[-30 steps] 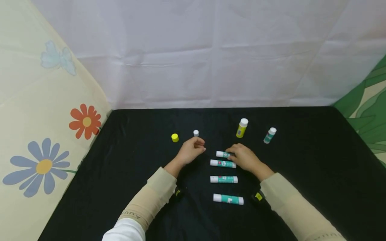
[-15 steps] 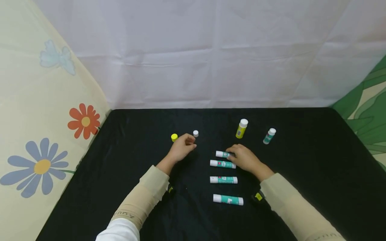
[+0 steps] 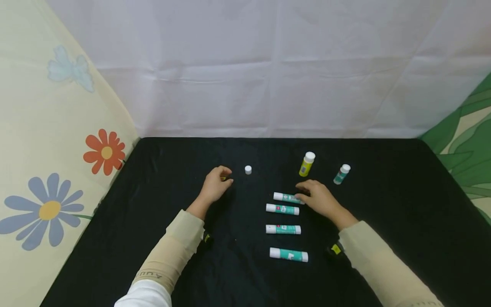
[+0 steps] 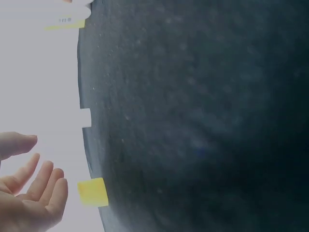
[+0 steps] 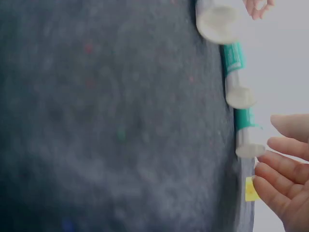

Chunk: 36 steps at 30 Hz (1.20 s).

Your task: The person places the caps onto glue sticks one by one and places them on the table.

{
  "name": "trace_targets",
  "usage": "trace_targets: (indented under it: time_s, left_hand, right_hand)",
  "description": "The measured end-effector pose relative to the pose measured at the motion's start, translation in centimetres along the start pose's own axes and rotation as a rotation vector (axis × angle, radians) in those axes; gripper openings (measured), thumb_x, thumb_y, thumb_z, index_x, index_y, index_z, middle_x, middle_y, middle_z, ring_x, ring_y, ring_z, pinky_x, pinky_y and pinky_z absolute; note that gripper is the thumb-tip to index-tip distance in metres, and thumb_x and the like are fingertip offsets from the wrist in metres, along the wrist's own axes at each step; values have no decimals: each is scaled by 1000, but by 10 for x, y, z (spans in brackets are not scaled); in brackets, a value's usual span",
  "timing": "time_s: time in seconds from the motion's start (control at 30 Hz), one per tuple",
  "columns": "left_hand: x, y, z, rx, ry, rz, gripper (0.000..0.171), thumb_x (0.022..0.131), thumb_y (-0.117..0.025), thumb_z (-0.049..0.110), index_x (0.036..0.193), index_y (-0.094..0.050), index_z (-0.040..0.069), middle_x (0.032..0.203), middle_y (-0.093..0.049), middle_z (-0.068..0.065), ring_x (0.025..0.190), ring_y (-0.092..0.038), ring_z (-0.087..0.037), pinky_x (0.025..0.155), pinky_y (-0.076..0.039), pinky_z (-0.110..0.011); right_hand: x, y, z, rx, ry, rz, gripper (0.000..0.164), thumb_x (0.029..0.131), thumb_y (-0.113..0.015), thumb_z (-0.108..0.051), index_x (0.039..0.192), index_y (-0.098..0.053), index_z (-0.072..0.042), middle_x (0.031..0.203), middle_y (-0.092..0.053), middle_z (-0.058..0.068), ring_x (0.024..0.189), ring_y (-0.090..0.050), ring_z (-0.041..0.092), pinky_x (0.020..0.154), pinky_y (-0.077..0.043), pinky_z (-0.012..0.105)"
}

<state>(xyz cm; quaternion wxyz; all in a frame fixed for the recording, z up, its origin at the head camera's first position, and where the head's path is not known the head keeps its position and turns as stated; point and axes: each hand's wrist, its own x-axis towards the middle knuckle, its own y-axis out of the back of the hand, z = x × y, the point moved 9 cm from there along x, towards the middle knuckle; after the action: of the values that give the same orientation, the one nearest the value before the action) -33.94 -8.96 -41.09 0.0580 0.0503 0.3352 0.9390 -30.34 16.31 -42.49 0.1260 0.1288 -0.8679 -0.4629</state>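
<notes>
My left hand (image 3: 216,183) hovers at the yellow cap (image 4: 93,192), its thumb and fingers spread apart with nothing between them. From the head view that cap is mostly hidden behind the fingers. A small white cap (image 3: 248,170) stands to the right of this hand. My right hand (image 3: 318,198) is at the right end of the farthest lying glue stick (image 3: 285,197), fingers loosely bent and not gripping it. Three more teal-and-white glue sticks lie in a column toward me: one close below (image 3: 282,209), a middle one (image 3: 283,229) and a nearest one (image 3: 289,255).
Behind the right hand, a yellow glue stick (image 3: 307,164) with a white cap stands upright. Farther right stands a short teal glue stick (image 3: 342,174). Black cloth (image 3: 383,192) covers the table, and a white sheet (image 3: 245,68) hangs along its back edge.
My left hand has moved left, from beside the white cap to the yellow cap. My right hand has drawn slightly right, off the end of the farthest lying glue stick.
</notes>
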Motion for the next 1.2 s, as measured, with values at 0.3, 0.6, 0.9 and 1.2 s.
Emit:
trace_targets:
  time_s: [0.3,0.6,0.9,1.2]
  left_hand:
    - [3,9,-6,31,25,38,25,77,-62,6,101,-55,1,105,-48,-17,97,-46,-30,83,-38,-40]
    - [6,12,-9,36,17,47,25,77,-61,5,101,-55,1,104,-49,-17,93,-47,-30,78,-40,-39]
    - [9,5,-19,84,39,7,28,77,-62,7,103,-54,0,106,-48,-17,89,-45,-28,76,-40,-38]
    - [13,9,-20,131,46,32,29,77,-63,8,104,-55,0,110,-46,-17,99,-39,-30,78,-38,-38]
  right_hand:
    - [0,12,10,9,-56,50,31,80,-60,-10,105,-54,7,99,-54,21,86,-49,32,73,-41,44]
    - [-1,18,21,11,-105,95,36,82,-59,-11,110,-50,10,102,-51,25,90,-48,36,75,-40,46]
    - [-2,18,32,-4,-172,105,45,82,-58,-13,115,-42,12,102,-49,27,91,-47,38,76,-39,47]
    - [6,23,37,-6,-166,147,48,82,-57,-9,118,-37,15,102,-47,31,91,-47,41,76,-39,47]
